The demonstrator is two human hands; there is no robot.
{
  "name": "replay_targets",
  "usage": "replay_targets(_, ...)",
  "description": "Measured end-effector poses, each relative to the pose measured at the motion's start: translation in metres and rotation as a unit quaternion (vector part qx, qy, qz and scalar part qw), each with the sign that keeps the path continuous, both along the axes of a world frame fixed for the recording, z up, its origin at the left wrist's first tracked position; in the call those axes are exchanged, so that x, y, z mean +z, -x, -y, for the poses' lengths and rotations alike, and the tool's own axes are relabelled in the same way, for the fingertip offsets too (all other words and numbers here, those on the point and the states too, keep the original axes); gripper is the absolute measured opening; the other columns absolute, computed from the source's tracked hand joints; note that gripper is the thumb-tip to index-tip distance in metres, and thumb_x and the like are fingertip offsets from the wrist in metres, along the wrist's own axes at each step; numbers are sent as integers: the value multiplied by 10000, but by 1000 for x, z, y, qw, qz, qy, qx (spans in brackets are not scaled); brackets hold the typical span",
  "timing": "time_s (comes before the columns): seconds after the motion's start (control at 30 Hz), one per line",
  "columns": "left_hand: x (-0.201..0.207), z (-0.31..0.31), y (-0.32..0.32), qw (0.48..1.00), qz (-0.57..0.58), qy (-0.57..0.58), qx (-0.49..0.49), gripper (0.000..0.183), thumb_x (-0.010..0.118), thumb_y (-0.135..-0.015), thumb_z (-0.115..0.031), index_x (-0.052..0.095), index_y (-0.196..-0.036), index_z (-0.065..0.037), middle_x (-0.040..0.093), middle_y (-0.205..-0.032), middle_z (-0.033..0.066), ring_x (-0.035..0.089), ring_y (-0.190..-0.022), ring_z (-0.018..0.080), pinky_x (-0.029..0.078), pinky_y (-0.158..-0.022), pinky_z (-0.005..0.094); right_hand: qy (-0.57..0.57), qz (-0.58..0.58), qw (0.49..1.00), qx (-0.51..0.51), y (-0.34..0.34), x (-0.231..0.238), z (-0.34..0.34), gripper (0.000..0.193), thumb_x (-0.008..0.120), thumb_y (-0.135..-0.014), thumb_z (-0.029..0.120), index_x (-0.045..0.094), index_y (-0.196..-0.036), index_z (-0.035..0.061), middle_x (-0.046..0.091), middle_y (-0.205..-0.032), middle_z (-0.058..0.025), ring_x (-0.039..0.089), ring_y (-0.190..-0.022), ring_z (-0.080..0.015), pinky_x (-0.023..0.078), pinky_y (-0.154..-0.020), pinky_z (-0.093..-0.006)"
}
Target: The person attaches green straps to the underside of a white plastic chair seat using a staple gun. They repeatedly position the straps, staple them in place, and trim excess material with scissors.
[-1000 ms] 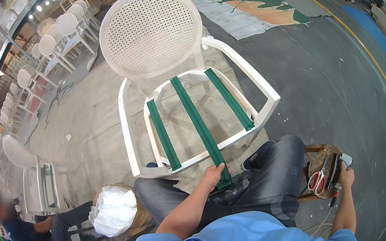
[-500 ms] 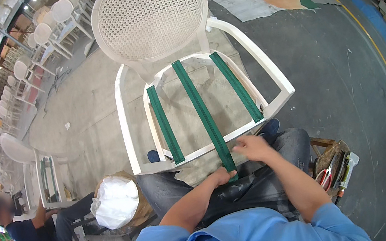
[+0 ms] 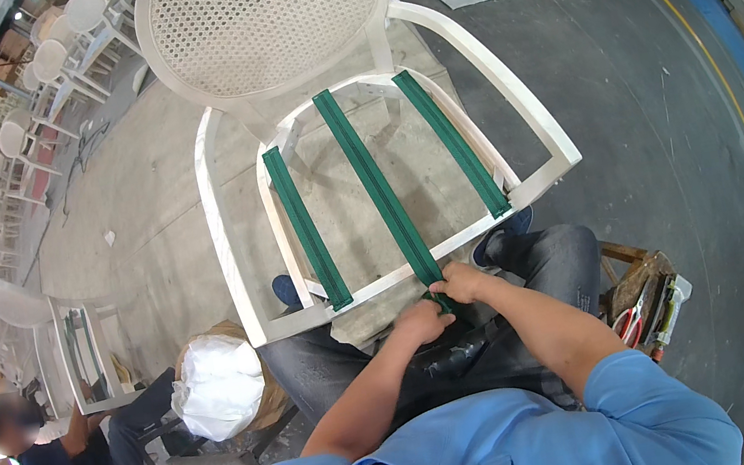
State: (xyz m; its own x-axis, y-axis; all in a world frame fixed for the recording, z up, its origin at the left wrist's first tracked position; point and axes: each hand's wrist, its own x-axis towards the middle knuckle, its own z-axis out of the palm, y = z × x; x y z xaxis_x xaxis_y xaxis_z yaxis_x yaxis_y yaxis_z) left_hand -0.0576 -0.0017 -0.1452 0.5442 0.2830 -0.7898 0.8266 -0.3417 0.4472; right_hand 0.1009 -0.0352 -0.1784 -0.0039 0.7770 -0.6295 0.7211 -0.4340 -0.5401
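Note:
In front of me stands a white armchair (image 3: 527,123) with a perforated round backrest (image 3: 266,20). Its seat frame has no panel. Three green webbing straps run front to back across the opening: a left strap (image 3: 306,228), a middle strap (image 3: 374,183) and a right strap (image 3: 453,144). The middle strap's loose end hangs past the front rail toward my lap. My left hand (image 3: 420,323) is closed on that end. Just beyond it, near the rail, my right hand (image 3: 463,283) pinches the same strap. The fingertips and strap end are partly hidden.
A white bag in a brown sack (image 3: 217,388) stands left of my leg. Beyond it a person (image 3: 78,464) sits by another white chair (image 3: 80,352). At my right, a wooden stool (image 3: 623,253) stands beside red-handled scissors (image 3: 630,324) and other tools. Several chairs line the far left.
My right hand has come in from the right and taken hold of the middle strap. My left hand stays on its end. The chair sits slightly higher and farther left in view.

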Motion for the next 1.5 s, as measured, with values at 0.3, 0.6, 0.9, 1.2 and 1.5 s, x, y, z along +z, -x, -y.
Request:
replay_targets(0.3,42,-80,22,912,208,-353,6,639,637,-904,-628,731,-1125,-36,734,-885,229,726,-883,390,568,-805,497,-3,82,992,97,1,-34,-19,458,591,-1019,453,729,-1130,31,722,-1093,-260,679,-1094,-418,529,-945,-486)
replay_targets(0.6,33,-88,3,963,66,-260,-34,761,559,-876,-763,763,-908,-30,731,-773,196,744,-772,372,589,-695,477,30,127,972,197,-4,-45,-47,414,608,-984,344,653,-1311,95,660,-1320,-207,634,-1201,-404,520,-988,-476)
replay_targets(0.9,49,-86,-2,970,1,-242,-21,741,541,-896,-752,779,-998,-58,773,-940,160,757,-922,328,598,-792,458,-94,76,992,28,6,-53,-29,438,623,-941,343,658,-1282,71,679,-1287,-208,643,-1195,-396,515,-1001,-473)
replay_targets(1.2,44,-84,10,968,9,-251,4,693,571,-883,-737,790,-1014,-93,775,-942,153,760,-898,331,606,-774,445,289,-498,619,-534,49,-8,-4,814,244,-1026,736,648,-987,30,617,-812,-90,562,-713,-255,511,-699,-435)
replay_targets(1.5,32,-81,8,967,9,-254,0,688,574,-872,-750,791,-958,-102,772,-905,152,761,-877,324,605,-752,448,197,-640,410,-620,53,-31,-38,393,471,-1017,498,665,-973,159,698,-797,2,665,-715,-167,512,-604,-347)
